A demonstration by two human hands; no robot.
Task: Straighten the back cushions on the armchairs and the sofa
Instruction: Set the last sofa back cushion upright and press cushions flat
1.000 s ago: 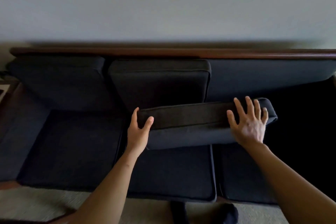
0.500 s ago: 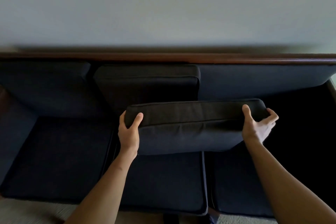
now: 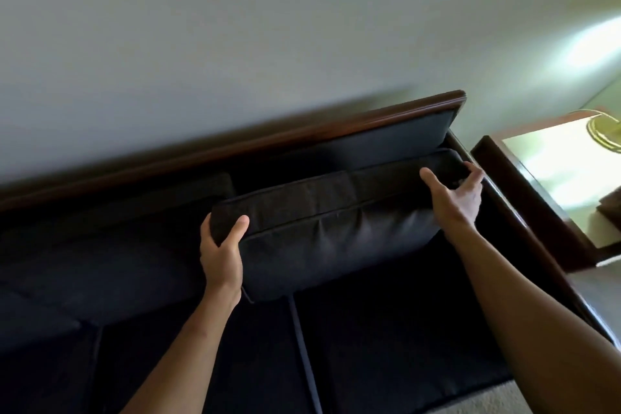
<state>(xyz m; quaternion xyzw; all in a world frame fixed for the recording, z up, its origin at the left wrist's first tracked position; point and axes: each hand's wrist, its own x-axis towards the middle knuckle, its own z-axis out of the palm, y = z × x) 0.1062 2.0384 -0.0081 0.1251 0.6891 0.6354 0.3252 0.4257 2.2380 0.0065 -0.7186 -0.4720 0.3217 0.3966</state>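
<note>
A dark navy back cushion (image 3: pixel 336 228) is lifted above the seat of the dark sofa (image 3: pixel 386 329), tilted with its right end higher, near the sofa's right end. My left hand (image 3: pixel 221 245) grips its left end, thumb on the front face. Over at the right end, my right hand (image 3: pixel 453 198) holds the top corner with fingers spread around it. Behind the cushion the padded sofa back (image 3: pixel 386 141) shows bare under a wooden top rail (image 3: pixel 302 134). Another back cushion (image 3: pixel 134 198) stands to the left, blurred.
A wooden armrest (image 3: pixel 524 228) closes the sofa's right side. Beyond it stands a side table (image 3: pixel 554 178) with a bright top and a brass lamp base (image 3: pixel 605 131). A pale wall rises behind the sofa. Carpet (image 3: pixel 487 403) shows at the bottom right.
Both hands closed on the cushion and carried it rightward toward the sofa's right end. The view swung right and tilted; the side table came into sight.
</note>
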